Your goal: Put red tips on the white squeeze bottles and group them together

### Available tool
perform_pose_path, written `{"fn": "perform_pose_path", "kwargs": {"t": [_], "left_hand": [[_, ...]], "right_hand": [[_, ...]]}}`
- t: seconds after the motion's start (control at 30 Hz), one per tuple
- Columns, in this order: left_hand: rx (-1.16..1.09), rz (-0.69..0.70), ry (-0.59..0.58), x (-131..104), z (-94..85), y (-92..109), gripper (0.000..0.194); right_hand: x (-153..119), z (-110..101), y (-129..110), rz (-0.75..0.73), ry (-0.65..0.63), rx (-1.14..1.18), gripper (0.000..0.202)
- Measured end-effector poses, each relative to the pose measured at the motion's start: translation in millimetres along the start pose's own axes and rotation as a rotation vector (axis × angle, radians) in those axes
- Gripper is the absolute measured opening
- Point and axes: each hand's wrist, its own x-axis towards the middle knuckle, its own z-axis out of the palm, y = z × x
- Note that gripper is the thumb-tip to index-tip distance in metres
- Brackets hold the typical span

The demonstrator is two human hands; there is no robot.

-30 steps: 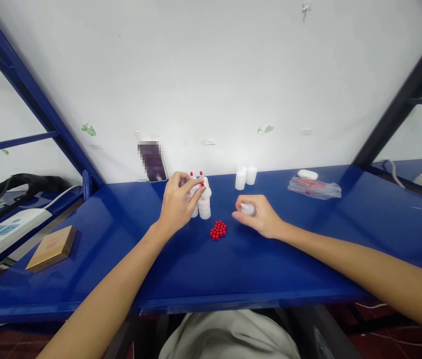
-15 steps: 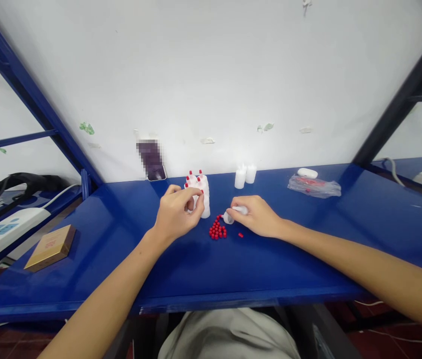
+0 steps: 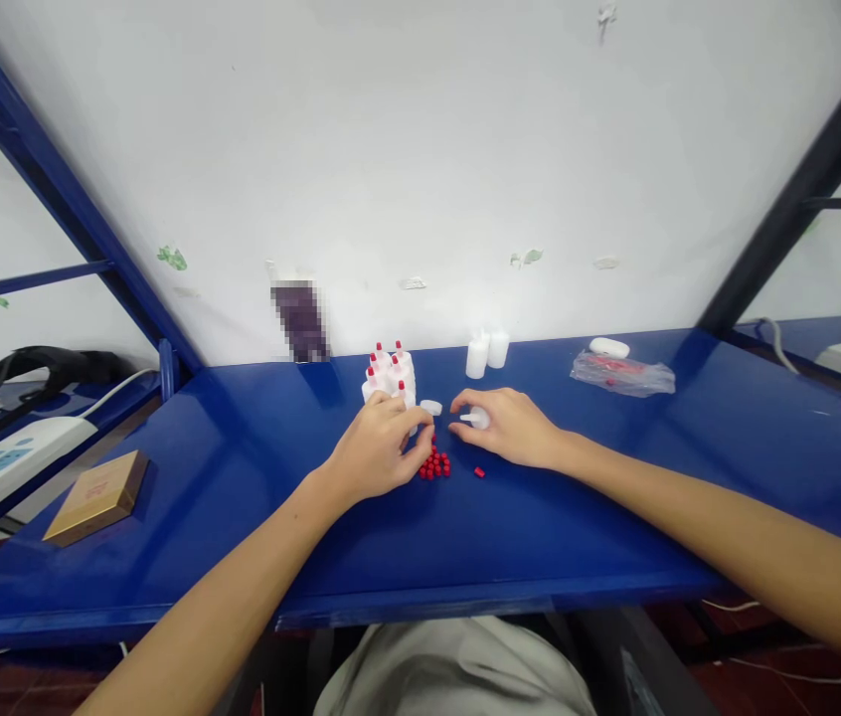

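Note:
My left hand [image 3: 383, 445] is at the near side of the group of white bottles with red tips [image 3: 395, 370], its thumb and index finger close together above a pile of small red caps [image 3: 435, 464]. What lies between those fingertips, if anything, is hidden. Fingers curved, my right hand [image 3: 508, 426] is around a white nozzle piece [image 3: 476, 418] whose tip points left. A white round piece [image 3: 430, 407] lies on the blue table between the hands. One red cap [image 3: 479, 472] lies apart from the pile.
White bottles [image 3: 477, 355] stand near the wall. At the right are a clear plastic bag [image 3: 621, 372] and a white oval object [image 3: 609, 347]. A gold box [image 3: 96, 497] and a power strip [image 3: 10, 472] are at the left; a phone [image 3: 302, 320] leans on the wall.
My left hand has moved from the bottles toward the red caps. My right fingers have spread around the nozzle piece, and the white round piece now shows on the table.

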Motion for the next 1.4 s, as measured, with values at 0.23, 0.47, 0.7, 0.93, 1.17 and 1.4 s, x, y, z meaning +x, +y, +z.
{"fn": "perform_pose_path", "kwargs": {"t": [0.23,0.47,0.7,0.93,1.17,1.4], "left_hand": [[0.017,-0.084,0.031,0,1.8,-1,0.016],[0.033,-0.109,0.039,-3,1.8,-5,0.025],[-0.022,-0.136,0.181,-7,1.1,-11,0.023],[-0.044,-0.138,0.385,-1,-11.6,-7,0.028],[0.039,-0.226,0.395,-3,-14.7,-22,0.015],[0.158,-0.136,0.313,-2,-16.0,-28,0.029]], "right_hand": [[10,7,1,0.011,0.034,-0.042,0.035],[21,9,3,-0.031,0.013,0.011,0.037],[43,12,-2,-0.085,-0.072,0.089,0.029],[50,-3,-5,-0.038,0.179,0.324,0.03],[50,-19,-30,0.118,0.041,0.726,0.046],[57,-1,-40,0.063,0.043,0.665,0.043]]}}
